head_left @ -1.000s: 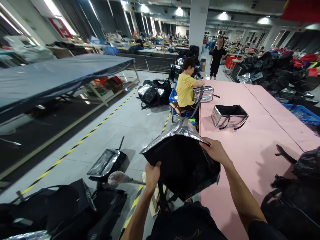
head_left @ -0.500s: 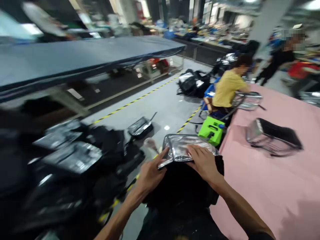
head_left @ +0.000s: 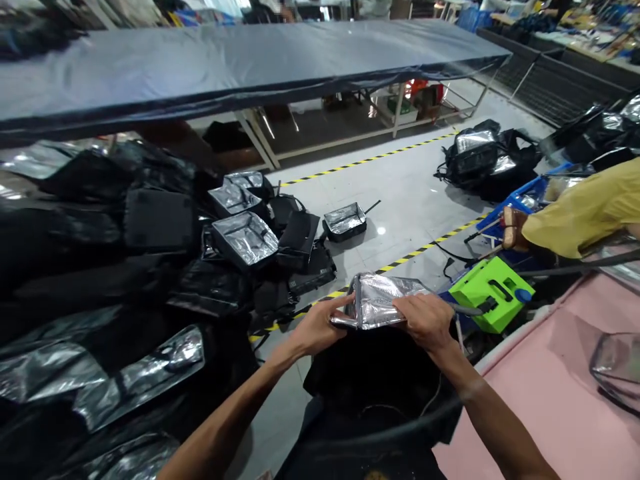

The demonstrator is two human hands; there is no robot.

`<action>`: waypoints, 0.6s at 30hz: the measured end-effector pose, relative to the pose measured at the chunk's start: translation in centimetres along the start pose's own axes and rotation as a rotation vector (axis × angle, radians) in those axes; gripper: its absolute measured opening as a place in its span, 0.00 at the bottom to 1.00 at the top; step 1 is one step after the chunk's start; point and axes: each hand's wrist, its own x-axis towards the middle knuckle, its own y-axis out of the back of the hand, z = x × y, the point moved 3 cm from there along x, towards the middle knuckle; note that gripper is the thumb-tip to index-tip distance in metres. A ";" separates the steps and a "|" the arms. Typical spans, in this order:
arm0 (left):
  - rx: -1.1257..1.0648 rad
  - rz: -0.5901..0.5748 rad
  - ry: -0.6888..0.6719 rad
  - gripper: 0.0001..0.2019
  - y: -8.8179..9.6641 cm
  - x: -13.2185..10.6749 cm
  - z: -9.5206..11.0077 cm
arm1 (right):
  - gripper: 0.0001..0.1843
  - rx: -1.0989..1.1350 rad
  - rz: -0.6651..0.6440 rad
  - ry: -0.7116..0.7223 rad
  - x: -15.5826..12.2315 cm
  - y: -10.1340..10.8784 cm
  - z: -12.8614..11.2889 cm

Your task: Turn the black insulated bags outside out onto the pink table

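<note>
A black insulated bag with a silver foil lining (head_left: 383, 300) is in front of my body, its foil part facing up. My left hand (head_left: 320, 327) grips the bag's left corner, thumb and fingers closed around the edge. On the right, my right hand (head_left: 427, 320) is closed over the foil's near right edge. The bag's dark body hangs below both hands and merges with my dark clothing, so its lower outline is hard to make out.
Black foil-lined bags (head_left: 245, 237) pile up on the left floor. One open bag (head_left: 345, 222) lies alone ahead. A bright green box (head_left: 493, 293) stands right, beside a pink-topped table (head_left: 545, 373). A person in a yellow top (head_left: 585, 207) bends nearby. A long covered table (head_left: 280, 60) spans the back.
My view has swung left and down, bringing more of the bag pile into sight. Both hands still hold the bag; my right hand's fingers have curled more over the foil edge.
</note>
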 end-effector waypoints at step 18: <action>-0.202 0.261 0.130 0.49 9.0 16.9 -12.2 | 0.41 0.248 -0.650 -0.393 18.9 -24.2 8.4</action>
